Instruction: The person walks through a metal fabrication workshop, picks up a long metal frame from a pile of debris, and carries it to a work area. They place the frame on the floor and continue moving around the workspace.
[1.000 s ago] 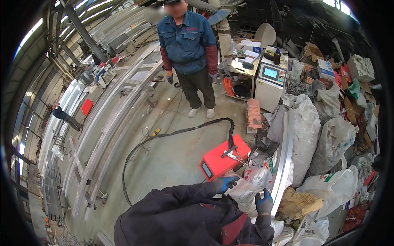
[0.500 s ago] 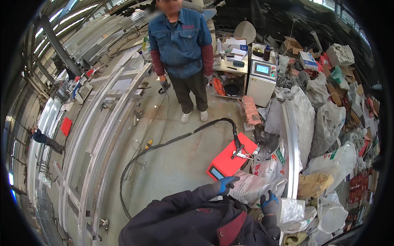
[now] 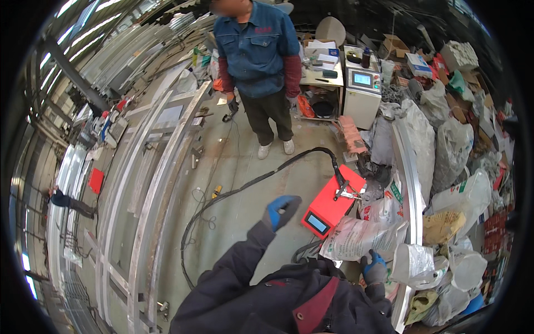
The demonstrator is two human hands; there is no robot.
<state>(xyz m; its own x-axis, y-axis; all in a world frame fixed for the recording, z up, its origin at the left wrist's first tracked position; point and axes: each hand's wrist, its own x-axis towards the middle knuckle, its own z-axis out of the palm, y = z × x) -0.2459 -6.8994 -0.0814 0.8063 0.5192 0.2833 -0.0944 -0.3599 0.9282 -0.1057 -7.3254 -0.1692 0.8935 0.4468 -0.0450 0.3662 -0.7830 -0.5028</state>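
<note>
Lifting away from the sacks now, the left hand in its blue-and-grey glove is hanging in mid-air with the fingers loosely curled and apart, holding nothing. Half a second ago it was sitting right against the white sack next to the red box; now it's well clear of it, up and to the left. The red welding machine is lying on the floor just off the fingertips to the right, with its black cable snaking away across the concrete past the hand.

The right hand is doing the real work: its fingers are resting down on the edge of the printed white sack, about where they were before, though I can't tell if they're actually clamped on the material or just pressing on it. A crumpled clear bag is sitting just beyond those fingers on the far side.

So my read is the left hand is letting go and the sack pile is now being handled one-handed. The other person in the blue jacket is standing well beyond both hands.
</note>
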